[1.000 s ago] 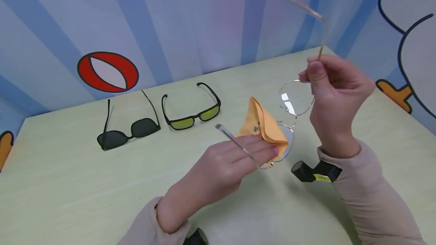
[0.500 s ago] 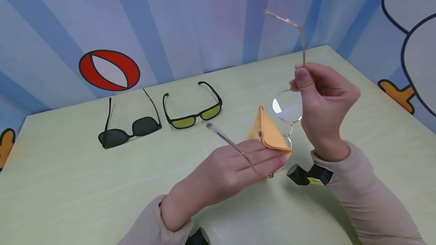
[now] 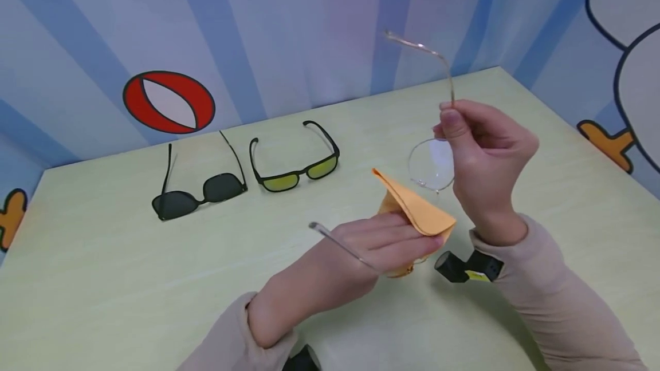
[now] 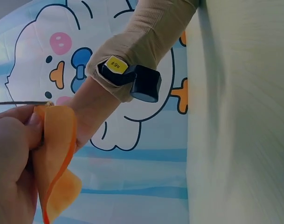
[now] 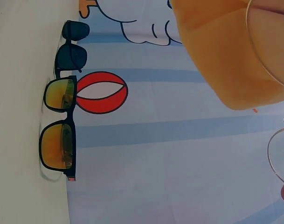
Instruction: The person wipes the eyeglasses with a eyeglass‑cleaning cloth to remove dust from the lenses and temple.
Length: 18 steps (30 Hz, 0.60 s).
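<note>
A pair of thin wire-framed eyeglasses [image 3: 432,165] with round clear lenses is held up above the table between both hands. My right hand [image 3: 490,156] pinches it near the hinge of one temple, and that temple points up and to the left. An orange cleaning cloth [image 3: 423,210] is folded over the other lens, mostly hiding it. My left hand [image 3: 361,248] pinches the cloth round that lens, its fingers along the near face; the other temple sticks out over the back of this hand. In the left wrist view the thumb presses the cloth [image 4: 58,140].
Black sunglasses [image 3: 177,205] with dark lenses lie at the left of the pale table [image 3: 129,291]. Beside them rest black-framed glasses [image 3: 281,182] with yellow-green lenses, temples spread open. A striped backdrop [image 3: 309,27] stands behind the table.
The right hand and the eyeglasses have come left and lower. The cloth has shifted slightly right and now covers more of the near lens, its folds changed. Both other pairs stay put.
</note>
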Each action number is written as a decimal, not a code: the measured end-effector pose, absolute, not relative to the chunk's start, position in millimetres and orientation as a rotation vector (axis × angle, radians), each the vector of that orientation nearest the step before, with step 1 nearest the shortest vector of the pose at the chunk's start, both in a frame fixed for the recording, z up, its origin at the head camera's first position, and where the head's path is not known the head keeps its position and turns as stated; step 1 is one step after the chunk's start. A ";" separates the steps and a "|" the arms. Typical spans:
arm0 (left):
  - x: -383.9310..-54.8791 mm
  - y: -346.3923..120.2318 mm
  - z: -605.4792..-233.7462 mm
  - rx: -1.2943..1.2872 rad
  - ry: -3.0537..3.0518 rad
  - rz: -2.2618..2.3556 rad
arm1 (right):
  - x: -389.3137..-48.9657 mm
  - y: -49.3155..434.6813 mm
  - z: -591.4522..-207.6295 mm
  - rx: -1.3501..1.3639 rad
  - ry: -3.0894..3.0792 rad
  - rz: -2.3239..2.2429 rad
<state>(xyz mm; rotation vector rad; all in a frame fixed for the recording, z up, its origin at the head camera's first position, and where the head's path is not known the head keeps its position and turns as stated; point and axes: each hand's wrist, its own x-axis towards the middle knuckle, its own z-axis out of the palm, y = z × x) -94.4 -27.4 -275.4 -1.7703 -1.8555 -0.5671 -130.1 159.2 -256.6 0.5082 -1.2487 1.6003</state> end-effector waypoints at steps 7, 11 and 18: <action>-97.5 -28.7 -269.5 -1.869 -1.757 -0.622 | -126.1 170.2 -244.9 0.454 -1.169 1.616; -99.8 -33.7 -266.9 -1.853 -1.778 -0.682 | -124.1 172.3 -238.9 0.421 -1.130 1.622; -103.4 -44.3 -260.4 -1.757 -1.790 -0.789 | -121.6 172.5 -235.7 0.374 -1.106 1.655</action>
